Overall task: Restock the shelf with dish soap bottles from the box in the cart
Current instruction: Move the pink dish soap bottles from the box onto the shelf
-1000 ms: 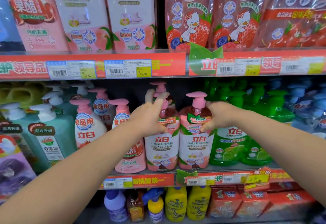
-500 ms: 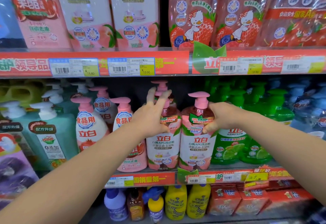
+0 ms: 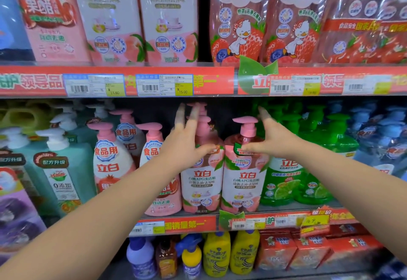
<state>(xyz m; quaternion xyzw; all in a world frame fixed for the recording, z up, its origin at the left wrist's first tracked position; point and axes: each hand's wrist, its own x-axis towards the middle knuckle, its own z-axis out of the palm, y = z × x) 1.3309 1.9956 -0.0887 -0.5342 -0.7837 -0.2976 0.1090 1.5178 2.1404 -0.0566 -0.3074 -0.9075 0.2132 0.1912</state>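
While left dish soap bottle (image 3: 201,182) and right dish soap bottle (image 3: 243,182) stood upright at shelf (image 3: 189,224) front edge, my left hand (image 3: 185,147) and right hand (image 3: 273,141) were splayed wide, thumbs against bottle shoulders.

"立白" on pink pump bottle (image 3: 242,178); "13.60" on left price tag (image 3: 94,85), "15.00" on next price tag (image 3: 164,85)
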